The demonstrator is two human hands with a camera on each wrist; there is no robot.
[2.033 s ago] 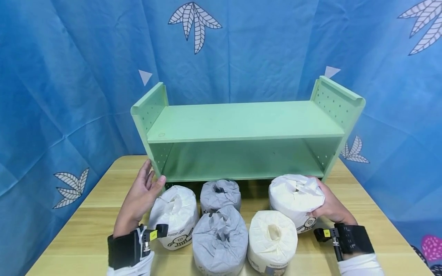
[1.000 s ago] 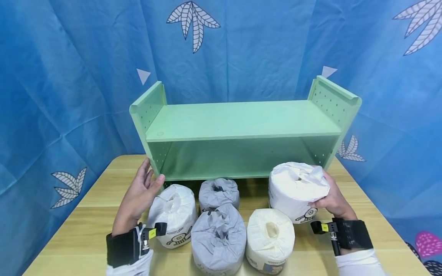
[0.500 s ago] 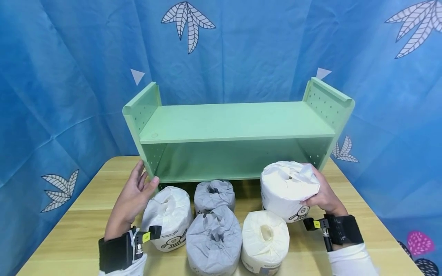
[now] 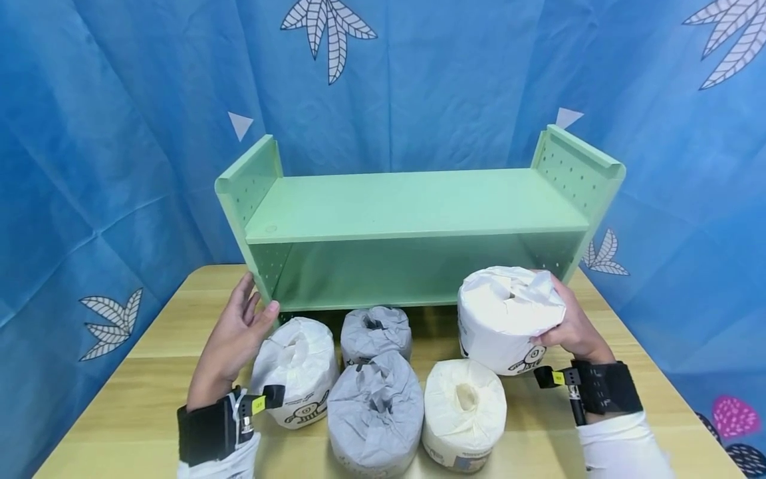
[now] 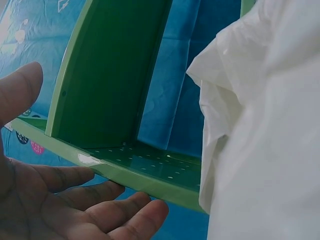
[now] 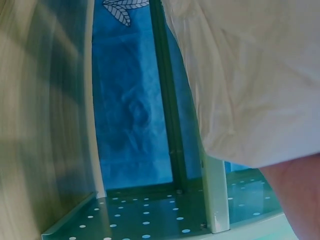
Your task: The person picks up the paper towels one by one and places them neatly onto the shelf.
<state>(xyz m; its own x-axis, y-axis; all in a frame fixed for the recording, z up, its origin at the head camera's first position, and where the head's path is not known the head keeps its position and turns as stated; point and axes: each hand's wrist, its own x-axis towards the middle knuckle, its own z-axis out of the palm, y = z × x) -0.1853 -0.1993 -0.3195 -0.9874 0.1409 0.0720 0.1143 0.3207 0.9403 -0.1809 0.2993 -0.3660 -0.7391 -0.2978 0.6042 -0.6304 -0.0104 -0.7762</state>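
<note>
My right hand [image 4: 574, 326] grips a white paper-wrapped toilet roll [image 4: 509, 319] by its right side, raised in front of the green shelf [image 4: 413, 206]. In the right wrist view the wrapped roll [image 6: 255, 80] covers much of the upper right, and only part of the hand [image 6: 295, 195] shows. My left hand [image 4: 233, 332] is at the shelf's lower left side panel, fingers extended. In the left wrist view the fingertips lie along the panel's edge; whether all touch is unclear. Another white wrapped roll [image 4: 296, 372] stands beside the left hand.
On the wooden table [image 4: 137, 399], two grey wrapped rolls [image 4: 376, 416] stand one behind the other at the middle, with a cream roll [image 4: 465, 416] to their right. The rear grey one sits at the shelf's front. A blue patterned curtain [image 4: 455, 86] hangs behind.
My right hand has lifted the white toilet roll from low on the table's right side up toward the lower shelf. My left hand keeps its place at the panel. The view shifts slightly.
</note>
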